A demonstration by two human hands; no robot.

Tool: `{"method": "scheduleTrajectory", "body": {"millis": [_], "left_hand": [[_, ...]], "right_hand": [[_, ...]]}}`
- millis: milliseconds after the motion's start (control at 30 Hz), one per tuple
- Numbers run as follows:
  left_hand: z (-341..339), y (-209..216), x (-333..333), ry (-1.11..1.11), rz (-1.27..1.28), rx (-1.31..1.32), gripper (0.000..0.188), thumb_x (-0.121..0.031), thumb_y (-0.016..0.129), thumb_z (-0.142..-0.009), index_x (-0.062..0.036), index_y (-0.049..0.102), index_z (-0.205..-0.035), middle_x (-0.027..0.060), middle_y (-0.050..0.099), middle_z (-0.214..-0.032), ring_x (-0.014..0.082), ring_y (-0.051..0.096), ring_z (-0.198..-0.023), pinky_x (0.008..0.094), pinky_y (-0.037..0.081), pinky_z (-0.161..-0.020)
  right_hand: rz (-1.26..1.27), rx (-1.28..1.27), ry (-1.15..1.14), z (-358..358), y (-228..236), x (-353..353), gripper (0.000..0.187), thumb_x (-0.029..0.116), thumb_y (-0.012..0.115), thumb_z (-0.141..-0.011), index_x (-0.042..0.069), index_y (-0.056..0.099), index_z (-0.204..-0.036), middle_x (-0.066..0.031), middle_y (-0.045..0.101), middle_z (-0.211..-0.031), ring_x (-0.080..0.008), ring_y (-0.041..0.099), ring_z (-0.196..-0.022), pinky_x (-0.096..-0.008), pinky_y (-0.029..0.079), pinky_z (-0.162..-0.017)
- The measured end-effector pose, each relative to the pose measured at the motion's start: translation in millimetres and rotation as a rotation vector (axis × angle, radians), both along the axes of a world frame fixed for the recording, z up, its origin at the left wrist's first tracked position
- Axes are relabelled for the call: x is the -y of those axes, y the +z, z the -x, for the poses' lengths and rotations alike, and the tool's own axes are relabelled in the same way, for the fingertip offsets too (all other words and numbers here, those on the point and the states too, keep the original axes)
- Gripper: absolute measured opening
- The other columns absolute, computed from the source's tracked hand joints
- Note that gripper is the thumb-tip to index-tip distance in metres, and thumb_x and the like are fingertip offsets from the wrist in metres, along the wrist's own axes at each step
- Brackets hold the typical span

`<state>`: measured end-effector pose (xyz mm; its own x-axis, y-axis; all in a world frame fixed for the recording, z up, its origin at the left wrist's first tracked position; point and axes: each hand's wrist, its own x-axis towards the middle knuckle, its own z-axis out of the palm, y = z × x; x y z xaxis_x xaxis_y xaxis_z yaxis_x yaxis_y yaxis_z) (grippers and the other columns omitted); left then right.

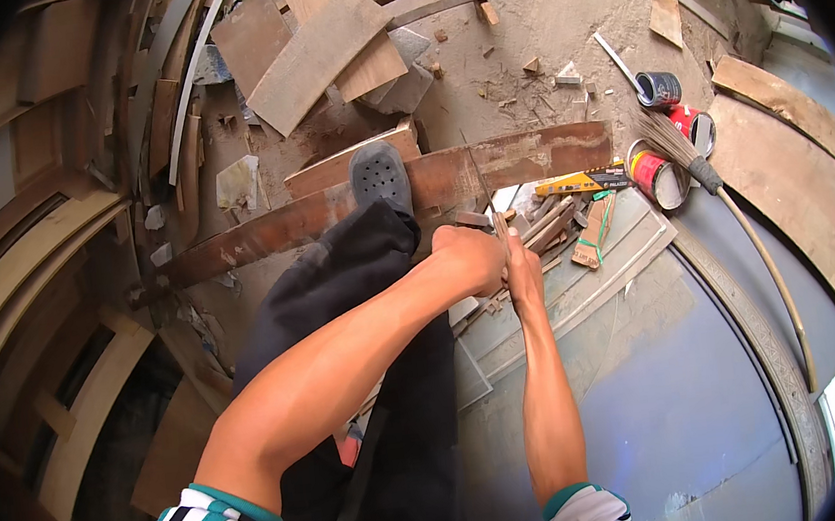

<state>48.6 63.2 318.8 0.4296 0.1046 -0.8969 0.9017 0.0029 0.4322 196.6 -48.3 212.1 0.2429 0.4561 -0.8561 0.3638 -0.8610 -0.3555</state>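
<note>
A handsaw [479, 176], seen nearly edge-on, points away from me, its thin blade crossing a long reddish-brown plank [528, 156]. Both hands meet at its near end. My left hand [471, 258] is closed there, its fingers mostly turned from view. Beside it, my right hand [524, 275] is wrapped round the brown handle, thumb uppermost. My left foot, in a grey clog [379, 174], presses on the plank left of the blade. Just past my hands lie several narrow wood strips [550, 223] and a small bundle tied with green string [595, 228].
A grey-blue sheet-topped surface [640, 380] lies at the right. On and beyond it are a yellow-and-black package [581, 181], paint cans [659, 177] and a long-handled brush [757, 238]. Loose boards [318, 59] and wood scraps litter the floor ahead. Wooden frames [36, 267] stand at the left.
</note>
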Motion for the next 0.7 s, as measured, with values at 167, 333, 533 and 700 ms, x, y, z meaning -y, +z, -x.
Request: {"method": "scheduleTrajectory", "body": {"millis": [167,333,533,700], "left_hand": [[10,-9,12,-0.044,0.047,-0.054,0.035,-0.012,0.064,-0.075,-0.0006,0.07,-0.108,0.02,0.073,-0.101,0.0339,0.072,-0.099,0.0425,0.055,-0.08],[7,-15,16,0.007,-0.08,-0.054,0.037,-0.015,0.062,-0.078,0.0003,0.067,-0.111,0.0198,0.073,-0.102,0.0335,0.071,-0.099,0.0436,0.054,-0.08],[27,-8,17,0.024,-0.007,-0.061,0.038,-0.016,0.059,-0.079,0.003,0.066,-0.111,0.0225,0.072,-0.101,0.0345,0.071,-0.099,0.0445,0.054,-0.083],[8,-19,29,-0.042,-0.076,-0.063,0.038,-0.017,0.063,-0.078,0.0013,0.068,-0.111,0.0211,0.073,-0.103,0.0337,0.071,-0.099,0.0424,0.055,-0.084]], "right_hand": [[-0.197,0.114,0.242,-1,-80,-17,0.061,0.048,0.045,-0.097,-0.008,0.063,-0.08,-0.0217,0.059,-0.065,-0.0345,0.057,-0.064,-0.0467,0.043,-0.067],[-0.15,0.182,0.18,-9,-105,-10,0.058,0.045,0.047,-0.097,-0.007,0.064,-0.078,-0.0232,0.061,-0.066,-0.0391,0.057,-0.065,-0.0483,0.043,-0.068],[0.025,0.097,0.036,-6,37,29,0.059,0.044,0.048,-0.099,-0.003,0.059,-0.066,-0.0143,0.055,-0.059,-0.0222,0.054,-0.059,-0.0416,0.042,-0.062],[-0.141,0.248,0.328,3,-91,-57,0.063,0.047,0.04,-0.098,-0.01,0.067,-0.09,-0.0329,0.066,-0.093,-0.0524,0.061,-0.093,-0.0529,0.045,-0.083]]}}
